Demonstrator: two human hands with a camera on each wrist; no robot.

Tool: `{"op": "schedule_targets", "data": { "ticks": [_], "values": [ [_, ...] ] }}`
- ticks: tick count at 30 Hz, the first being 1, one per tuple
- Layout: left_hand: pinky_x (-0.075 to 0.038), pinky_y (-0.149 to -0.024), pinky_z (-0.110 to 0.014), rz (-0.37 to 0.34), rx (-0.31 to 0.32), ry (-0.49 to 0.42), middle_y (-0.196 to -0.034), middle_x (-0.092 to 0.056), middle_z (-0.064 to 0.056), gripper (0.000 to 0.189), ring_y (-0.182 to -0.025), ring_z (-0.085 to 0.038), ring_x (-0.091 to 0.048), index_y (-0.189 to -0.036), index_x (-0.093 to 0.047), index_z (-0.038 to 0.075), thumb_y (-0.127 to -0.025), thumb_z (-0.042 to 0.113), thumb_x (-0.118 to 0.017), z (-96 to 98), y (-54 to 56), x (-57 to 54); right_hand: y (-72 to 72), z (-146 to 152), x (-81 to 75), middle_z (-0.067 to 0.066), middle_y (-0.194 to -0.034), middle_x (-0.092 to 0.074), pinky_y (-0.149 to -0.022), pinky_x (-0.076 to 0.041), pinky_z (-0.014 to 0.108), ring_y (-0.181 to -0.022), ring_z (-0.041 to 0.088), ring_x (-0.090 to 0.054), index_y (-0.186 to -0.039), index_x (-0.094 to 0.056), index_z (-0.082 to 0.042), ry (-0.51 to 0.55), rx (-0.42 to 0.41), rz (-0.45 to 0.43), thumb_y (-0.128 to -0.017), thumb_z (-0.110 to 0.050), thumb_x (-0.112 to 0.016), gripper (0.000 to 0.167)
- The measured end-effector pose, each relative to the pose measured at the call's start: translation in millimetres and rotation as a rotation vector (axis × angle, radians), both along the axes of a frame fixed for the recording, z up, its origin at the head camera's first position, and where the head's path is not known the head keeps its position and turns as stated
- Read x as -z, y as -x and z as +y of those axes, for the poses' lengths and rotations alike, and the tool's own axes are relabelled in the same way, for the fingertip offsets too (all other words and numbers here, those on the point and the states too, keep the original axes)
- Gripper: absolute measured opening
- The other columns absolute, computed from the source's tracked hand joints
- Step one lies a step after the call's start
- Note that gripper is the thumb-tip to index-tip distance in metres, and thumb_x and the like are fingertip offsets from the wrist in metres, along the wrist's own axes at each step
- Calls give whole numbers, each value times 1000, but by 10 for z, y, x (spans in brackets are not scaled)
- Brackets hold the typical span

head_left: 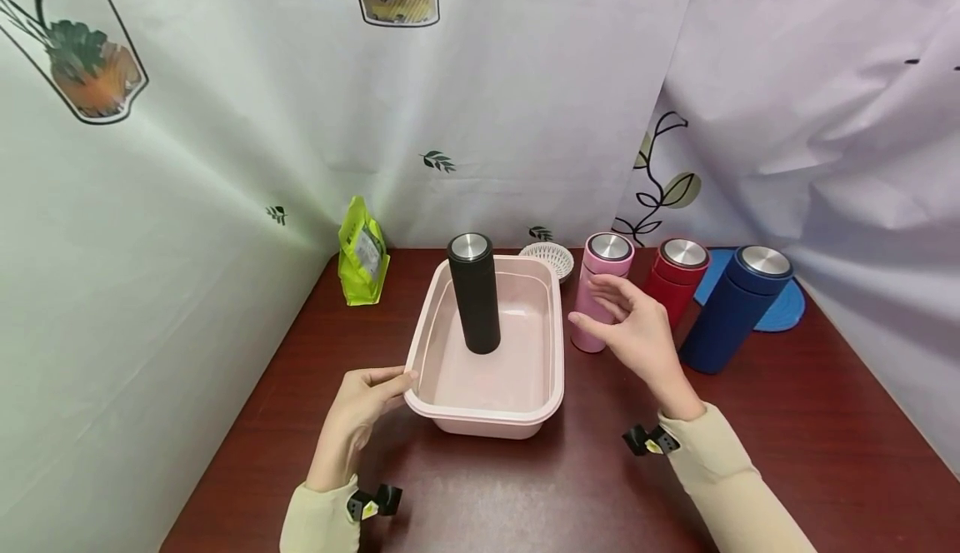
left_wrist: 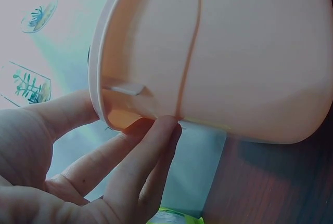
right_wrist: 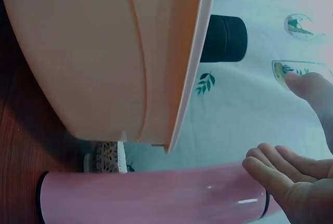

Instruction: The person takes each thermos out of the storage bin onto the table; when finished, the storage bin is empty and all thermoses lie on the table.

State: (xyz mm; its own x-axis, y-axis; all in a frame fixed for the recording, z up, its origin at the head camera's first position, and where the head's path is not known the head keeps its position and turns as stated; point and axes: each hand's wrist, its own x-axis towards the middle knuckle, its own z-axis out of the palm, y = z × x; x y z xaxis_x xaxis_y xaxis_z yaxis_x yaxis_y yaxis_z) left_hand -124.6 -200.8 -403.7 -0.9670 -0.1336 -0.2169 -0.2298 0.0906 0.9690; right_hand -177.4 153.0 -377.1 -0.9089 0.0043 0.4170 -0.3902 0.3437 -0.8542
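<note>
My left hand pinches the left rim of a pale pink plastic basin, thumb on top and fingers underneath, as the left wrist view also shows. A black thermos bottle with a silver-topped lid stands in the basin. Beside a pink thermos bottle, to the right of the basin, is my right hand. Its thumb is spread away from the fingers, and nothing is held. In the right wrist view its fingertips lie close to the upper end of the pink thermos bottle; whether they touch, I cannot tell.
Right of the pink bottle stand a red thermos bottle and a blue thermos bottle, with a blue round mat behind. A white woven basket sits behind the basin. A lime-green pouch stands at the back left.
</note>
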Motion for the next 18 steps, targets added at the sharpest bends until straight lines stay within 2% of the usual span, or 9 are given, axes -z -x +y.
{"op": "schedule_targets", "data": {
  "ticks": [6,12,18],
  "values": [
    [-59,-82,-39,1,-1,9,-110,-66,-27,37,-89,-25,-70,-116,-62,-18,-86,3,-70,-9,-5,0,83,-122,17,16,-119,-68,-94,-50,24,-111,27,-65,-124,-62,-4,-8,-54,8,-73,-16,-87,58],
    [-60,-81,-37,0,-2,0,-109,-66,-26,38,-89,-24,-70,-117,-61,-18,-86,3,-70,-12,3,4,178,-232,47,19,-118,-68,-93,-52,31,-110,32,-65,-123,-62,1,10,-96,25,-72,-10,-87,58],
    [-60,-78,-34,4,-5,-16,-106,-67,-25,38,-87,-22,-70,-116,-60,-20,-86,2,-69,-5,-4,15,260,-302,58,25,-118,-66,-93,-53,35,-110,36,-65,-123,-60,5,30,-130,-4,-70,-4,-87,59]
  ]
}}
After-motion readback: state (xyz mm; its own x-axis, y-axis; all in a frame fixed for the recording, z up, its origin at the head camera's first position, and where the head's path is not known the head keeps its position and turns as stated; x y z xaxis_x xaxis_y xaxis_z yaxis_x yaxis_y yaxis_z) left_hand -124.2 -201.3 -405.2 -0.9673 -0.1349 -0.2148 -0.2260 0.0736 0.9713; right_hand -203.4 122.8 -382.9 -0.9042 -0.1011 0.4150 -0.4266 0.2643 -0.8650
